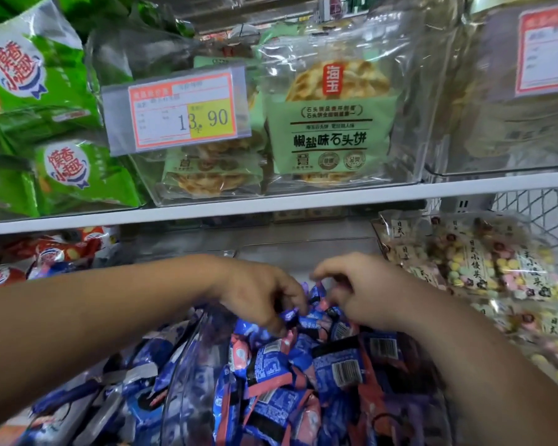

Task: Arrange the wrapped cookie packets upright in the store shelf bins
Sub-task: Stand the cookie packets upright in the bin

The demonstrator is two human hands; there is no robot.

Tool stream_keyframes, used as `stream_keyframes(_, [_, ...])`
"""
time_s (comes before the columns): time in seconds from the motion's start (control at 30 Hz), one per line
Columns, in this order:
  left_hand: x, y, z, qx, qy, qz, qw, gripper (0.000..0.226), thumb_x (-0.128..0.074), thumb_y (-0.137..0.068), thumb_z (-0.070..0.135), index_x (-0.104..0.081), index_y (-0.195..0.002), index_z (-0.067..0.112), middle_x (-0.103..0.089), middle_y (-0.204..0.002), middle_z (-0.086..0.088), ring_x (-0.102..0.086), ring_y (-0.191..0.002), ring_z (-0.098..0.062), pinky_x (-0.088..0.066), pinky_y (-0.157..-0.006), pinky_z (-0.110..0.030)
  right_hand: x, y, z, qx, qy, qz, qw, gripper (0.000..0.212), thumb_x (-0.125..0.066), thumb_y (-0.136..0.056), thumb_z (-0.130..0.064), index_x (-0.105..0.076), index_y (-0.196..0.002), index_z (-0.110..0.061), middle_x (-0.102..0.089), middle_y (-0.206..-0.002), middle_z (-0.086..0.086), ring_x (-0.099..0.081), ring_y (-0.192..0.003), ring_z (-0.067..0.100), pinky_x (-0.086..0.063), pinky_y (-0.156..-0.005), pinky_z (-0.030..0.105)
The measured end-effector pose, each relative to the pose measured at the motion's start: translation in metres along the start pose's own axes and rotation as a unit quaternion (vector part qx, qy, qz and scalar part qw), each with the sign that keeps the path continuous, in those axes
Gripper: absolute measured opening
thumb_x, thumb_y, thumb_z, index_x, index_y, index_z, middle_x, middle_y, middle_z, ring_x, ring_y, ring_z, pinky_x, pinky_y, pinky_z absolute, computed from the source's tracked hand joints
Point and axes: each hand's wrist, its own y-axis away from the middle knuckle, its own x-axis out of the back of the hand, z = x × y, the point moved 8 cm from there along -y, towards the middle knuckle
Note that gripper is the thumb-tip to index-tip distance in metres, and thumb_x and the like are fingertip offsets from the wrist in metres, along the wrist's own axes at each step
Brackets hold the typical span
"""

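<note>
Blue cookie packets point(342, 368) fill the clear bin point(186, 365). Fingers curled, the left hand point(260, 294) pinches one packet top; the right hand point(364, 292) pinches another.

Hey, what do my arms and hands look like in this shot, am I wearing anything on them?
Nothing worn that shows. The left forearm and right forearm are bare, with no sleeve in view. The left hand and right hand have no gloves, and no watch, bracelet or ring is visible.

even bright store light, glare on clear bins point(432, 91), edges bowed, overall softly blurred
</note>
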Motion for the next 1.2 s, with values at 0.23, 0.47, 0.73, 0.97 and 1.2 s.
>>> stream_keyframes(0.23, [0.016,0.041,0.000,-0.039,0.128,-0.004,0.991,0.017,-0.074,-0.091,0.036,-0.081,-0.093,0.020,-0.074,-0.092,-0.022,-0.064,-0.077,-0.031,-0.054,-0.082,-0.050,-0.033,-0.008,0.002,-0.009,0.084,-0.115,0.990,0.054,-0.074,-0.086,-0.038,-0.057,-0.137,-0.040,-0.061,-0.136,-0.004,-0.061,-0.119,0.024,-0.053,-0.099,0.038])
stream_keyframes(0.47, [0.010,-0.002,-0.020,0.066,0.191,0.057,0.978,0.015,-0.058,-0.103,0.014,-0.060,-0.117,0.010,-0.067,-0.102,-0.010,-0.072,-0.070,-0.014,-0.058,-0.058,-0.021,-0.049,-0.018,0.013,-0.045,0.103,-0.117,0.987,0.048,-0.064,-0.069,-0.050,-0.055,-0.114,-0.038,-0.045,-0.110,0.005,-0.046,-0.115,0.031,-0.052,-0.093,0.043])
stream_keyframes(0.73, [-0.008,-0.034,-0.008,0.028,0.102,-0.030,0.994,0.068,-0.083,-0.085,0.020,-0.050,-0.141,0.041,-0.065,-0.121,0.012,-0.063,-0.075,-0.008,-0.051,-0.051,-0.021,-0.044,-0.013,0.012,-0.015,0.078,-0.117,0.990,0.007,-0.076,-0.080,-0.044,-0.070,-0.076,-0.046,-0.053,-0.106,-0.009,-0.042,-0.116,0.016,-0.050,-0.100,0.040])
stream_keyframes(0.97, [-0.005,-0.038,-0.009,-0.010,0.159,0.035,0.987,0.012,-0.073,-0.092,0.004,-0.071,-0.096,0.015,-0.074,-0.096,-0.016,-0.069,-0.073,-0.017,-0.057,-0.065,-0.029,-0.033,-0.012,0.005,-0.010,0.084,-0.077,0.993,0.021,-0.071,-0.080,-0.023,-0.062,-0.061,-0.022,-0.061,-0.071,-0.007,-0.053,-0.071,0.001,-0.053,-0.071,0.028])
stream_keyframes(1.2, [0.039,-0.012,-0.017,0.011,0.163,0.158,0.974,0.016,-0.054,-0.102,0.003,-0.061,-0.091,0.012,-0.068,-0.086,-0.008,-0.070,-0.072,-0.018,-0.055,-0.053,-0.021,-0.008,-0.014,0.010,-0.040,0.079,-0.015,0.996,0.011,-0.063,-0.081,-0.011,-0.069,-0.082,-0.020,-0.072,-0.082,-0.003,-0.069,-0.081,0.021,-0.060,-0.077,0.037])
